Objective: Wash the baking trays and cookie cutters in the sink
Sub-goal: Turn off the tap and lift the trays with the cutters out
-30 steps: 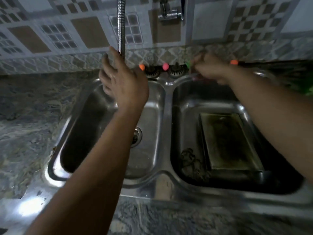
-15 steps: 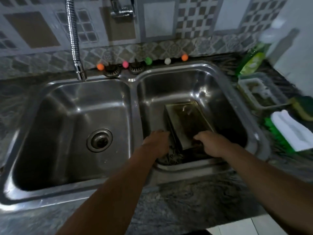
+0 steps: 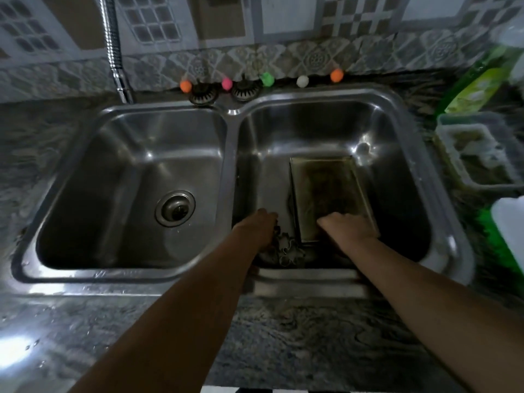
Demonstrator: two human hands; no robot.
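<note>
From the head camera, a double steel sink (image 3: 232,114) fills the middle of the frame, set into a dark marbled counter (image 3: 297,336). Both arms reach into the right basin. The right hand (image 3: 347,226) lies palm-down on the near end of a grimy rectangular baking tray (image 3: 323,188), which sits on the basin floor, centre-right of the frame; the fingers look spread flat on the metal, though whether they curl round the near edge I cannot tell. The left hand (image 3: 259,229) is just left of the tray, knuckles up, above a tangle of metal cookie cutters (image 3: 287,252) heaped at the basin's near wall — its fingers are hidden, so I cannot tell whether it grips anything.

The left basin holds only its round drain (image 3: 175,208). A ribbed tap hose (image 3: 113,46) hangs down at upper left. Along the back rim sit small coloured balls (image 3: 267,78) and two strainer plugs (image 3: 203,94). At the right edge stand a green soap bottle (image 3: 473,89) and a plastic tub (image 3: 476,154) — both blurred.
</note>
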